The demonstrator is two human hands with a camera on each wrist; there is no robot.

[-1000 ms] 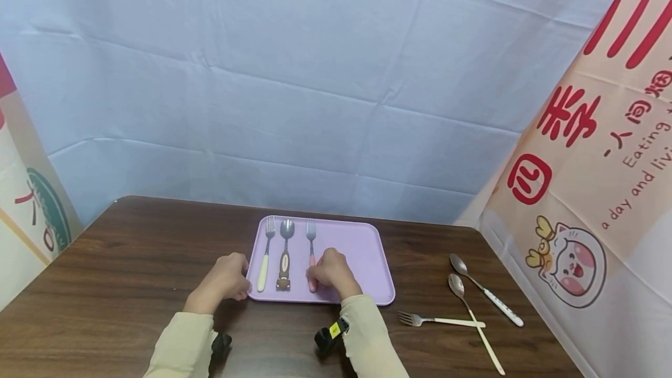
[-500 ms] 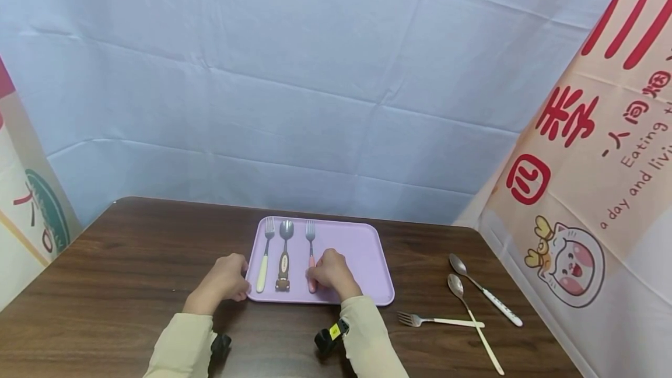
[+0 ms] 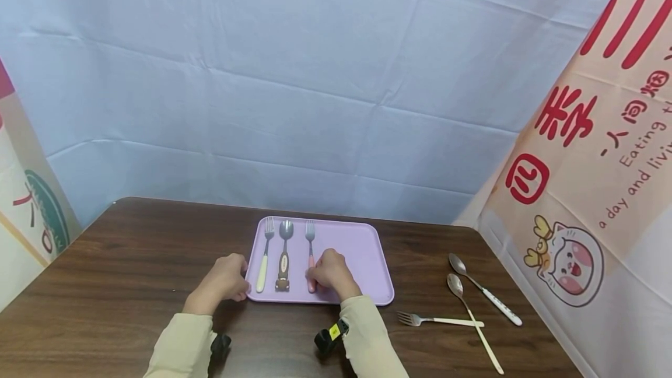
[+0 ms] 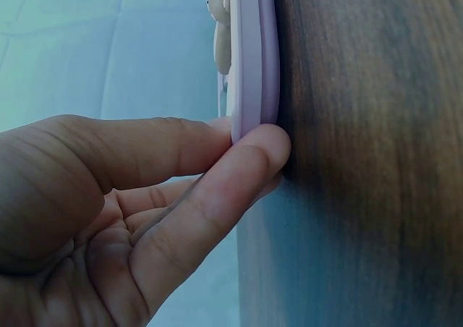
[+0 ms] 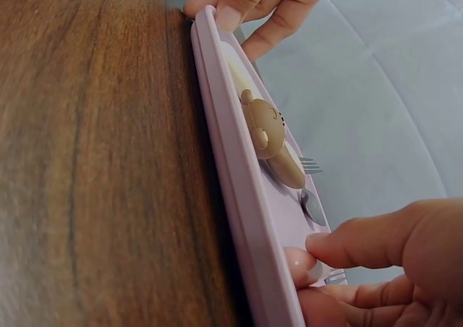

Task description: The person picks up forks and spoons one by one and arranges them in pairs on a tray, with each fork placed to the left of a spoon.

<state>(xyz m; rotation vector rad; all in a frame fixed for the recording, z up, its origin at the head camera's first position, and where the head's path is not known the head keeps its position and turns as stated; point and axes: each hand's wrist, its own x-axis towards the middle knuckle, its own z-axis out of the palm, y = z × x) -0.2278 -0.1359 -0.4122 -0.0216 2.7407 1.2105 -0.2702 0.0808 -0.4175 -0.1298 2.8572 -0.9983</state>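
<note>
A lilac tray lies on the wooden table. My left hand pinches its near left corner, thumb on top of the rim and fingers below, as the left wrist view shows. My right hand is over the tray and holds the pink handle of a fork between thumb and fingers; its tines point to the far side. Left of it lie a spoon with a brown bear handle and a fork with a pale yellow handle, roughly parallel. The right hand hides part of the pink handle in the right wrist view.
On the table right of the tray lie a white-handled fork, a spoon with a cream handle crossing it, and a spoon with a patterned white handle. A pale blue cloth hangs behind the table.
</note>
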